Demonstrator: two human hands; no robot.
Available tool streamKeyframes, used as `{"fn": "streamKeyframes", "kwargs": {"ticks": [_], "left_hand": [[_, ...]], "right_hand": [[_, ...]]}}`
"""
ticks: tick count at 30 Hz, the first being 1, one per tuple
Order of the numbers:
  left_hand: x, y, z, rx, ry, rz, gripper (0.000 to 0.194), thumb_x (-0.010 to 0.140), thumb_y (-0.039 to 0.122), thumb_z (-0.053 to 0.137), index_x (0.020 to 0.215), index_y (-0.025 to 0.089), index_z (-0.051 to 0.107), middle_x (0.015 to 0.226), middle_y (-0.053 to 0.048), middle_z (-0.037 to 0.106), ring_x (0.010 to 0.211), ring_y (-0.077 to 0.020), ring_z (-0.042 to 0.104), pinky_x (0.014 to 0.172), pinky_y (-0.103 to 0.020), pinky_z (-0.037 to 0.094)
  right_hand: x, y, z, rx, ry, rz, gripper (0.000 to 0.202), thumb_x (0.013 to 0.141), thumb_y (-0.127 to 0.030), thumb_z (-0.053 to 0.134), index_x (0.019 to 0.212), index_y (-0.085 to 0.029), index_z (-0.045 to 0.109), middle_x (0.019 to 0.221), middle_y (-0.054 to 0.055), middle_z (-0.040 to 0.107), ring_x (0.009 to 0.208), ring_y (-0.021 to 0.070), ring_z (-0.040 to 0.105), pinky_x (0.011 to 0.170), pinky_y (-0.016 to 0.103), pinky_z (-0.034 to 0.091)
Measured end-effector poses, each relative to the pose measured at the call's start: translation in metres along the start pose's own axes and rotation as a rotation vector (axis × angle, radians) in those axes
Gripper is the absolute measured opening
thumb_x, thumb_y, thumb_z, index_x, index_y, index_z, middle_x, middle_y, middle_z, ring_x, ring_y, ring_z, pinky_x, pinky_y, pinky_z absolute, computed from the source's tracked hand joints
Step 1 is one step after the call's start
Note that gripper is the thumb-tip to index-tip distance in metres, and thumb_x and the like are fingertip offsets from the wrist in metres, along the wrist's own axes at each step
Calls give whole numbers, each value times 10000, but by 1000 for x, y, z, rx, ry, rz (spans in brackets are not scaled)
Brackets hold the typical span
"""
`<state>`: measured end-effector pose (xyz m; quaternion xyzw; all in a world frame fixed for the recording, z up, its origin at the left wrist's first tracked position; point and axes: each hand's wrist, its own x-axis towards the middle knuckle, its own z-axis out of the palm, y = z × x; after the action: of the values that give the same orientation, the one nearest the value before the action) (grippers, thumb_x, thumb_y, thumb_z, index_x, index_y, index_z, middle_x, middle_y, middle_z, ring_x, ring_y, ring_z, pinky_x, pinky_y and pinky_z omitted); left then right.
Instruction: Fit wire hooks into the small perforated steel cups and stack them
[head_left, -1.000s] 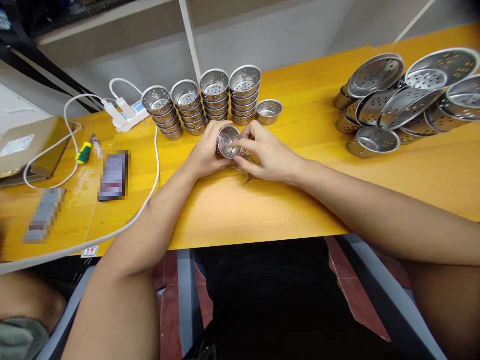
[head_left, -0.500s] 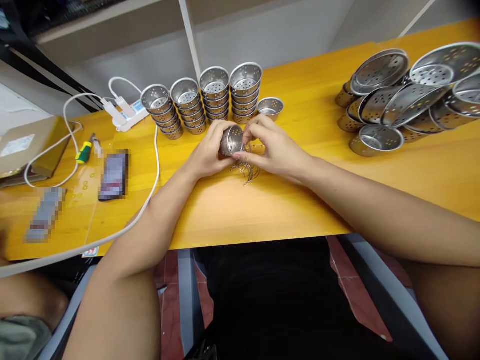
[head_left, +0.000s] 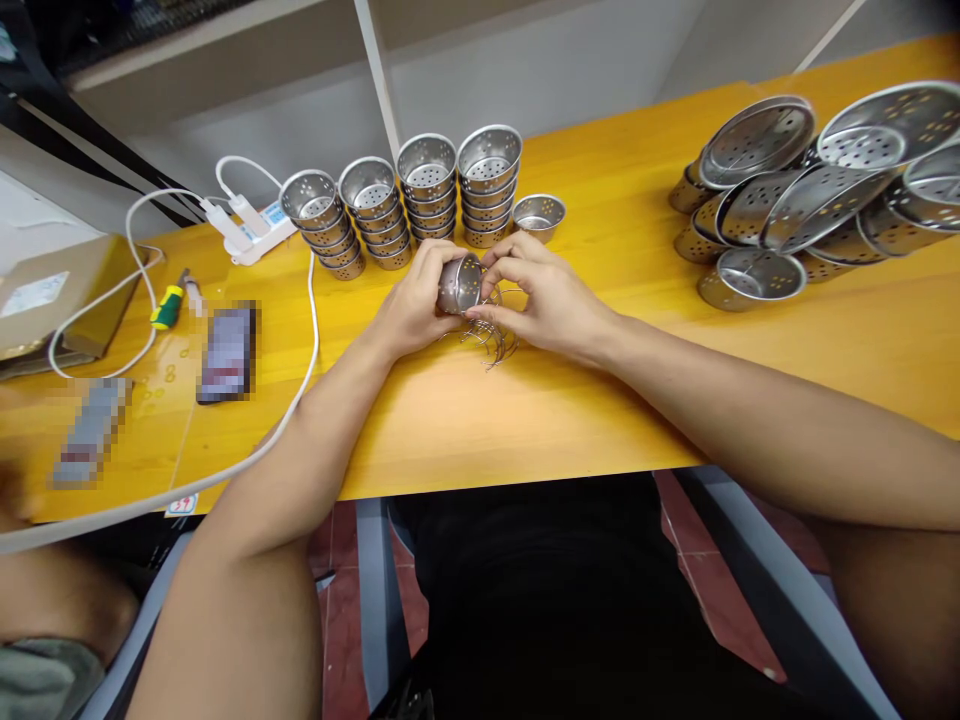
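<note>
My left hand [head_left: 416, 308] is wrapped round a small perforated metal cup [head_left: 460, 285], tilted on its side with its opening toward the right. Closed against the cup's rim are the thumb and fingers of my right hand [head_left: 536, 292]; whatever they pinch is too small to make out. Just below both hands, a tangle of thin bent metal wires [head_left: 493, 345] lies on the table, partly hidden by the right hand. Behind them stands a single perforated cup [head_left: 538, 216], beside a row of stacked cups [head_left: 490, 180].
More perforated cups [head_left: 752, 280] lie heaped at the right of the yellow table [head_left: 487, 430]. To the left are a power strip [head_left: 262, 235], white cables, a green screwdriver handle [head_left: 167, 307], two blurred phone-like objects [head_left: 226, 352] and a cardboard box [head_left: 67, 300]. Another person's leg [head_left: 67, 590] shows lower left.
The cup in my left hand has turned slightly, and the fingers of my right hand have shifted a little at its rim. The things on the table stay put.
</note>
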<state>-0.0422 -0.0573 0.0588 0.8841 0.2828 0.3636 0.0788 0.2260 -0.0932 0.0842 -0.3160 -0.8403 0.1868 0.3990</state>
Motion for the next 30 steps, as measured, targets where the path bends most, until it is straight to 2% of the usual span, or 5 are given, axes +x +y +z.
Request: {"fn": "streamKeyframes", "kwargs": {"ticks": [12,18,22,25,30], "left_hand": [[-2,-7,-5,31,61,-102,852,997,899,723,1557,290,520,1523,-159,635,1474,-369,664,1269,-576,594],[-3,-8,-8,62,74,-209,1020,851,989,810,1555,284,592,1493,-177,641,1466,-415,661,1320,-644,549],[-1,1,-9,-10,17,-196,1011,871,974,807,1575,279,602,1489,-173,679,1455,-394,682,1278,-597,597],[1,10,-9,-90,-39,-145,927,940,928,778,1564,265,608,1517,-178,696,1444,-373,703,1214,-545,642],[2,16,-7,-150,-77,-65,843,1002,860,764,1552,238,616,1511,-172,729,1444,-350,733,1242,-512,639]], "right_hand": [[1,24,-2,-53,175,52,373,1041,-653,859,1050,-290,778,1258,153,716,1268,425,709,1157,719,620],[-4,59,-13,-25,-114,23,557,953,-840,848,995,-286,808,1182,130,745,1098,384,756,1065,681,675],[-5,50,-12,-28,-117,6,617,976,-842,818,1281,-306,819,1288,141,770,1132,389,773,1085,675,672],[-3,32,-7,10,-52,-7,858,962,-850,841,1588,-279,712,1485,186,752,1233,400,770,1126,639,663],[3,16,-3,39,-12,-44,889,933,-825,891,1584,-242,728,1469,186,780,1283,406,763,1113,590,666]]}}
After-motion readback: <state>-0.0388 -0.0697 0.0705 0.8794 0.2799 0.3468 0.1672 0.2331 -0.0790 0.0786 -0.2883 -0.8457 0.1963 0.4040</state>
